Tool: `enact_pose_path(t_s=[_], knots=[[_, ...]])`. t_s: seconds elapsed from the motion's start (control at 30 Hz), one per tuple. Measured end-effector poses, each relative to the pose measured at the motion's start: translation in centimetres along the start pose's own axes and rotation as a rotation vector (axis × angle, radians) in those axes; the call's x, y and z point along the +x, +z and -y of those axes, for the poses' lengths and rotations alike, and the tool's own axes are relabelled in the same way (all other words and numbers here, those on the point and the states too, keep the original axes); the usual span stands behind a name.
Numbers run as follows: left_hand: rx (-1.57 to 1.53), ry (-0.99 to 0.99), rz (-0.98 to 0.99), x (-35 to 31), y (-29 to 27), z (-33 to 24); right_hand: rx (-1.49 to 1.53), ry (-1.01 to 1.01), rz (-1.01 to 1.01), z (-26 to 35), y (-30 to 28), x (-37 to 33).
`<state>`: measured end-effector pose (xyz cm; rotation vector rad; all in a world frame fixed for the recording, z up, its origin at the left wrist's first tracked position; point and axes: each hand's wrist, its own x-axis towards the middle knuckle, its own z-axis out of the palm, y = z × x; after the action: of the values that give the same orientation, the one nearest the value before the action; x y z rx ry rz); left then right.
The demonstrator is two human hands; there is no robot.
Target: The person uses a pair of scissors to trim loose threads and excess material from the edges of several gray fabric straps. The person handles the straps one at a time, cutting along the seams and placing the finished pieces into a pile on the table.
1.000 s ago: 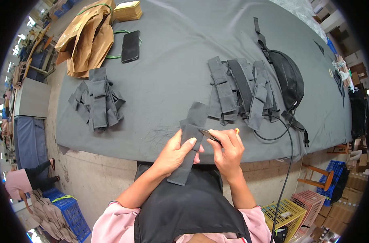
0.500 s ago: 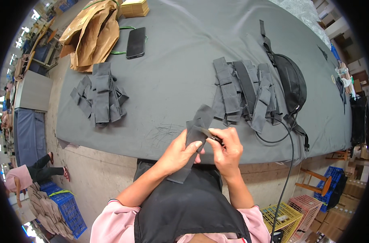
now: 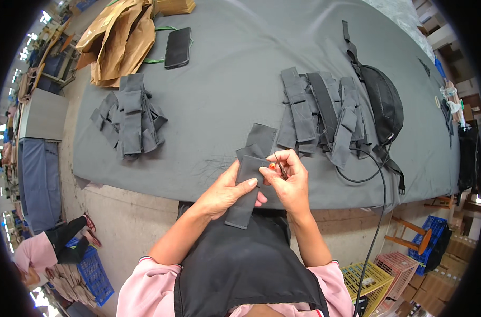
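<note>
At the table's near edge, a grey fabric strip (image 3: 244,198) with flaps sewn across it is gripped in my left hand (image 3: 223,191), the thumb lying on top of it. My right hand (image 3: 290,182) is closed around small dark thread snips (image 3: 283,171) with an orange-red spot; its thumb and forefinger pinch at the right edge of the strip's flap. Loose thread ends (image 3: 215,165) lie on the table just beyond my left hand. To the right is a pile of similar grey strips (image 3: 303,120); another pile (image 3: 130,121) lies to the left.
A black waist bag (image 3: 380,103) with a cable lies on the right of the grey-covered table (image 3: 224,79). At the back left are a brown paper bag (image 3: 114,50) and a phone (image 3: 177,47). Crates (image 3: 367,277) and a stool (image 3: 409,235) stand at lower right. A person (image 3: 40,253) bends over at left.
The strip's flap has been turned to lie flatter toward my right hand. My right hand has moved slightly up and left, with the snips now pointing up. The person at left has bent further over.
</note>
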<state>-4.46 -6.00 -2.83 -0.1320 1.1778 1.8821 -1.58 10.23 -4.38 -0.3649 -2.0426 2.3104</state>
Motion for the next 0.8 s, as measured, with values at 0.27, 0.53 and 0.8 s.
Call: enact_pose_path(t_s=[0.27, 0.53, 0.8], knots=[[-0.024, 0.028, -0.005, -1.2, -0.3, 3.0, -0.375, -0.393, -0.077, -0.7, 0.6, -2.4], [0.014, 0.091, -0.214, -0.8, 0.8, 2.0, -0.427, -0.453, 0.027, -1.6, 1.1, -2.9], [-0.024, 0.134, -0.162, -0.5, 0.1, 1.3, -0.36, -0.146, -0.008, 0.5, -0.7, -2.1]])
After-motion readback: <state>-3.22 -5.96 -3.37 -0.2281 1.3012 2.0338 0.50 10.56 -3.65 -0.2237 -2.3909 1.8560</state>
